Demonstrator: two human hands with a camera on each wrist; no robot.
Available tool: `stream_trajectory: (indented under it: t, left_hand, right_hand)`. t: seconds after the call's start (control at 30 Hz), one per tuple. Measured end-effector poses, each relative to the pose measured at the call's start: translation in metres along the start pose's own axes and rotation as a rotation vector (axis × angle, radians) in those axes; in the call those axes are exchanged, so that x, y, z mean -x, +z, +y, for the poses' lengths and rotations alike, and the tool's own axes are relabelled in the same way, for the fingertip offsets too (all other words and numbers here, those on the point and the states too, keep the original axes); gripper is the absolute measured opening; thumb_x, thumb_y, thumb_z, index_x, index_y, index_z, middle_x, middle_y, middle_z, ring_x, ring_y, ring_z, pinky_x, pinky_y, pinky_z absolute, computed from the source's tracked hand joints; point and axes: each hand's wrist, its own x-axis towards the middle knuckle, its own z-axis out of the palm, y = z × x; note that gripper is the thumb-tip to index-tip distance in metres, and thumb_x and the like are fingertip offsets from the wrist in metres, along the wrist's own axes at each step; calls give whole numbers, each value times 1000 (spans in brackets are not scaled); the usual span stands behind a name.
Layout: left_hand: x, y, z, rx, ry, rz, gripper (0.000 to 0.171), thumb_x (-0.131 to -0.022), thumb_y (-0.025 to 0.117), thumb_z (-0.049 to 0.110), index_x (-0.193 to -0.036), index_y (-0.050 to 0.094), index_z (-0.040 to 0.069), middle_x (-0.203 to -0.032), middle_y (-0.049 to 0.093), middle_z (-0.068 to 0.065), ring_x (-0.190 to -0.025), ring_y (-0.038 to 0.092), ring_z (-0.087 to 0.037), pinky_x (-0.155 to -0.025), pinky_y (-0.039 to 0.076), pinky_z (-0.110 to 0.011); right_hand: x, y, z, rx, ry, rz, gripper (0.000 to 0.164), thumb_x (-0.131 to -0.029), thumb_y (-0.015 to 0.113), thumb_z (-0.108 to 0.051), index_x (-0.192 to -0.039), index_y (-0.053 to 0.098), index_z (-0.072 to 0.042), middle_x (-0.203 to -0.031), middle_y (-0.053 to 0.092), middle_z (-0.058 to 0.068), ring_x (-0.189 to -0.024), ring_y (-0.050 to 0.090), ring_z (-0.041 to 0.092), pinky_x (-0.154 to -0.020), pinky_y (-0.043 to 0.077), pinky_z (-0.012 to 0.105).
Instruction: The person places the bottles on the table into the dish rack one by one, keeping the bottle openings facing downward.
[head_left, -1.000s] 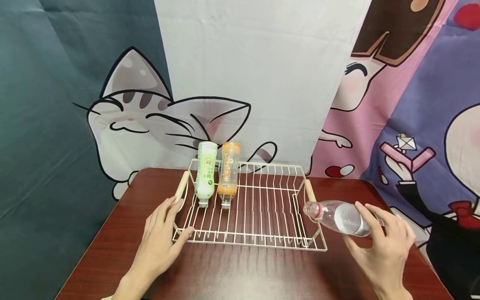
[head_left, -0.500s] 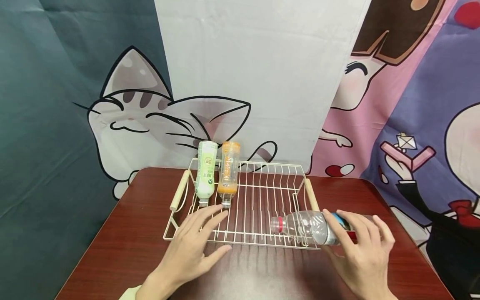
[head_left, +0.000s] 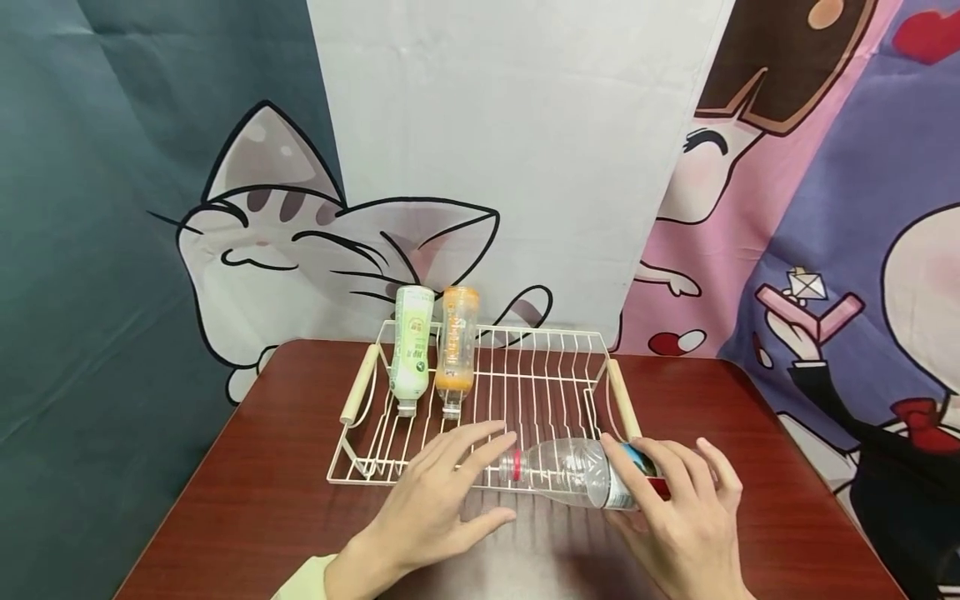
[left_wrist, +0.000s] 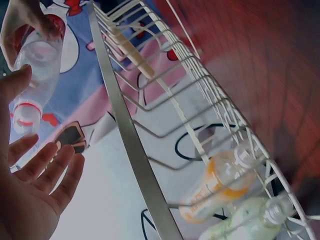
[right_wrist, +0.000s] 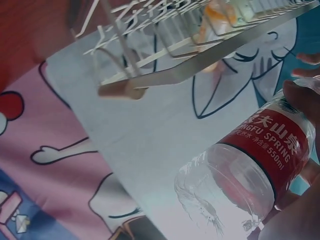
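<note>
My right hand grips a clear plastic water bottle by its lower half. The bottle is level above the front edge of a white wire rack, its red-ringed neck towards the left. Its red label shows in the right wrist view. My left hand is beside the neck, fingers spread and thumb apart; whether it touches the bottle I cannot tell. A green-and-white bottle and an orange-marked clear bottle lean neck-down in the rack's left part.
The rack has wooden handles at its left and right ends. It stands on a reddish-brown table. Behind the table hangs a cartoon-printed cloth.
The water bottle has travelled left in my right hand, from beyond the rack's right end to its front. My left hand has left the left handle and moved right, towards the neck.
</note>
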Motion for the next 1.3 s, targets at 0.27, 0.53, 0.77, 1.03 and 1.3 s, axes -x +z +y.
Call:
stream_trajectory:
  t: [0.27, 0.53, 0.77, 1.03, 1.3]
  left_hand:
    - [-7, 10, 3, 59, 27, -28, 91, -80, 98, 43, -155, 60, 6, -146, 67, -9, -130, 69, -22, -113, 56, -37]
    - [-6, 14, 4, 53, 71, 31, 87, -81, 97, 47, -148, 65, 2, -134, 75, -7, -119, 75, -21, -108, 59, -34]
    - [-7, 15, 4, 72, 89, 51, 78, -83, 96, 43, -145, 68, 4, -131, 76, -6, -115, 76, -18, -106, 59, -30]
    - [-7, 14, 3, 88, 98, 68, 76, -82, 96, 40, -143, 70, 3, -129, 76, -7, -112, 77, -18, -105, 59, -28]
    - [-4, 12, -1, 170, 82, 109, 74, -84, 96, 36, -142, 70, -1, -125, 77, -10, -109, 78, -20, -102, 62, -29]
  right_hand:
    - [-3, 5, -13, -15, -34, -12, 41, -105, 59, -38, -124, 83, -11, -106, 74, 22, -93, 61, 42, -127, 29, 50]
    - [-3, 9, -16, -6, -41, -17, 40, -105, 59, -37, -123, 84, -12, -105, 74, 20, -93, 62, 42, -124, 31, 52]
    - [1, 10, -17, -9, -35, -29, 41, -105, 58, -37, -123, 84, -12, -105, 74, 20, -93, 63, 42, -124, 31, 53]
    - [3, 13, -18, -2, -11, -34, 40, -104, 58, -35, -124, 84, -13, -108, 74, 20, -97, 64, 43, -125, 31, 53]
    - [-3, 8, -21, -75, 54, -22, 53, -108, 61, -55, -125, 81, -9, -112, 72, 24, -107, 62, 45, -131, 22, 46]
